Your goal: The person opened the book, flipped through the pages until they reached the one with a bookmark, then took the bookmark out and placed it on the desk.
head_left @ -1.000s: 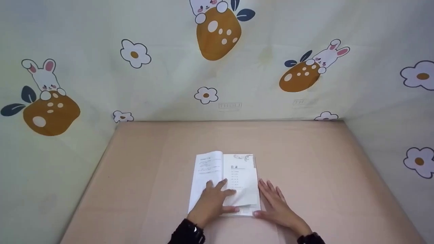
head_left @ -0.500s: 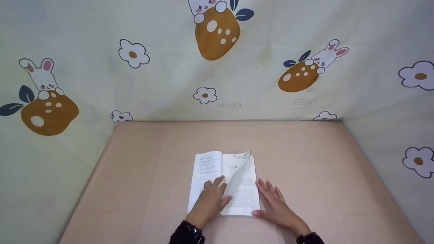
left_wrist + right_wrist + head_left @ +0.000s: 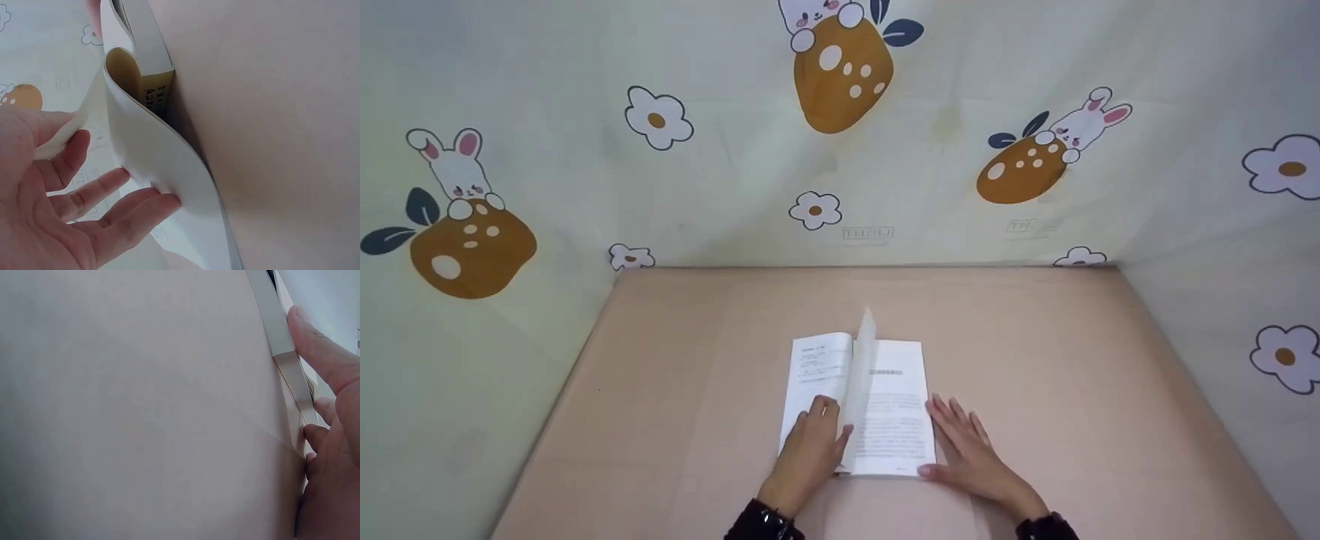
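Observation:
An open book (image 3: 892, 435) with printed white pages lies on the table. A single page (image 3: 864, 367) stands nearly upright near the book's middle fold. My left hand (image 3: 808, 442) is over the left side; the left wrist view shows its thumb and forefinger pinching the thin page (image 3: 93, 101), while the other fingertips touch the curved left pages (image 3: 163, 152). At the book's right edge rests my right hand (image 3: 971, 461), fingers extended. In the right wrist view, its thumb (image 3: 318, 343) lies on the near corner and its other fingers run along the side of the page block (image 3: 275, 326).
The book lies toward the near side of a table with a pinkish-beige cover (image 3: 720, 375). Behind and beside the table hangs pale cloth (image 3: 720, 187) printed with rabbits, fruit and flowers. Dark shiny cuffs (image 3: 765, 521) show at the wrists.
The page has lifted from the right side and swung leftward to nearly upright, uncovering a printed page beneath. My left hand has shifted left with it. The right hand has stayed at the book's edge.

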The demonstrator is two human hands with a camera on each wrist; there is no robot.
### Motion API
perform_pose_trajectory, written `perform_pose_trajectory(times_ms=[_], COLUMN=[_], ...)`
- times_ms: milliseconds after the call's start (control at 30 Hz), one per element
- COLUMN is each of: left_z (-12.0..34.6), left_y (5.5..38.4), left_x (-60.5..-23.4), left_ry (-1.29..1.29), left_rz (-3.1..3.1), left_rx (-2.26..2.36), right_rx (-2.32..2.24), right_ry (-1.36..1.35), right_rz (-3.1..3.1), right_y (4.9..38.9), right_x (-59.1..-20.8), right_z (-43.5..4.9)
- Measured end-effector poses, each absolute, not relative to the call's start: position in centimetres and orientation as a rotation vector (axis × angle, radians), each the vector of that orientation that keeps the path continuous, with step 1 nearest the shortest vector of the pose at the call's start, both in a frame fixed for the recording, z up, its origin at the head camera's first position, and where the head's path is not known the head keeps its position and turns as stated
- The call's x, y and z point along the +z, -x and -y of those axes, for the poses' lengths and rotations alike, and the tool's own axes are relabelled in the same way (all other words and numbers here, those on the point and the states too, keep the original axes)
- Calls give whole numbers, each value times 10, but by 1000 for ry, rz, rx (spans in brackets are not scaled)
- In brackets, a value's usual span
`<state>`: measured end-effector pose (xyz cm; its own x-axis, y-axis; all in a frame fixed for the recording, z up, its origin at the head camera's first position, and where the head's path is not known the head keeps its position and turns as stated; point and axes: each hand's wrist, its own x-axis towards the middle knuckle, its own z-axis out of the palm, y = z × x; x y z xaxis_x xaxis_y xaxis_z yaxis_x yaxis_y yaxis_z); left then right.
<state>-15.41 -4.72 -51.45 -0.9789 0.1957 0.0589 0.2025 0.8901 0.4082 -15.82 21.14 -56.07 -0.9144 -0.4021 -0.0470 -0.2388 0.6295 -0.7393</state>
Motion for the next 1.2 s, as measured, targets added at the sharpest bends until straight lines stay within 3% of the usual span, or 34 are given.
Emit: perform_pose_trajectory(times_ms=[367, 900, 1200], left_z=[55, 75, 93], left_y=[144, 145, 141], left_x=[-514, -520, -524], left_ry=[127, -267, -314], left_rz=[3051, 3075, 3108], left_rx=[-876, -813, -851], right_rx=[-1148, -1174, -1164], right_ry=[502, 469, 488], right_rz=[-2647, -2612, -2635], right_y=[159, 160, 159], right_x=[-557, -554, -558], right_z=[-208, -207, -208])
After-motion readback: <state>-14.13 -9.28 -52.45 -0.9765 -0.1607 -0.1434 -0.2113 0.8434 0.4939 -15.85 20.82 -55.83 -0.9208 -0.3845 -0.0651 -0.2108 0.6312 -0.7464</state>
